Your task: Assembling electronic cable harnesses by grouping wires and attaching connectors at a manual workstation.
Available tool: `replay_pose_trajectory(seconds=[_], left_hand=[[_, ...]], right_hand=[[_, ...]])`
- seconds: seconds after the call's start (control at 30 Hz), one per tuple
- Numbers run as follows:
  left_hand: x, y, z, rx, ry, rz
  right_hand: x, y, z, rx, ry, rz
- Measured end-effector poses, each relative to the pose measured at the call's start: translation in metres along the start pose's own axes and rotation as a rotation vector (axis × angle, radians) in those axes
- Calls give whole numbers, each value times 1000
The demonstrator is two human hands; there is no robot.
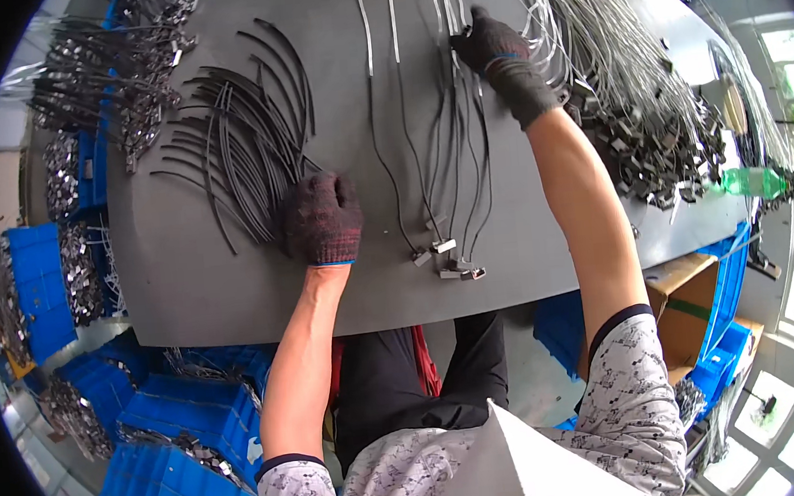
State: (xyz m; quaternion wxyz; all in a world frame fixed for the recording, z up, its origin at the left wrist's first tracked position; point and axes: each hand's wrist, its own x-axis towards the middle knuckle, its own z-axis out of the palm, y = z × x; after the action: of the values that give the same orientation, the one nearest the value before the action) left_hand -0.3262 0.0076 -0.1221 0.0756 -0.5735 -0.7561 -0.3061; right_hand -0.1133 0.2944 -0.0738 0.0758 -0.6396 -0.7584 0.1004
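My left hand (322, 219), in a dark knitted glove, is closed at the near end of a pile of thin black tubes (243, 158). What its fingers hold, if anything, is hidden. Farther out and to the right, my gloved right hand (495, 46) pinches a cable within a small group of thin cables (448, 102). These are silvery at the far part and black at the near part. They run toward me over the dark table (364, 298) and end in small metal connectors (447, 261), which lie between my forearms.
A large bundle of silvery cables (575, 15) with many dark connector ends (663, 159) covers the table's right side. Dark cables (108, 75) are heaped at the far left. A green bottle (755, 182) lies at the right edge. Blue bins (180, 409) stand lower left; a cardboard box (690, 303), lower right.
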Motion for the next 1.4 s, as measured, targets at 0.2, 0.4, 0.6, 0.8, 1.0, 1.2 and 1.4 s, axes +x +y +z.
replay_pose_trajectory(seconds=[0.2,0.4,0.6,0.8,1.0,1.2,1.4], left_hand=[[3,9,-1,-22,-10,-46],[-8,-4,0,-6,-108,-142],[-7,1,4,67,-185,-130],[-8,32,-9,364,-588,-185],[-64,-61,39,336,-628,205],[-135,19,-81,-1322,-910,-1065],[-209,119,-76,-1572,-1093,-736]], right_hand=[[-3,14,-10,315,-52,90],[-182,34,-65,875,126,-119],[-378,75,-7,727,456,90],[-516,108,-4,518,518,320],[-608,144,-15,357,444,265],[-733,149,-27,-131,43,584],[-859,176,12,-38,-443,618]])
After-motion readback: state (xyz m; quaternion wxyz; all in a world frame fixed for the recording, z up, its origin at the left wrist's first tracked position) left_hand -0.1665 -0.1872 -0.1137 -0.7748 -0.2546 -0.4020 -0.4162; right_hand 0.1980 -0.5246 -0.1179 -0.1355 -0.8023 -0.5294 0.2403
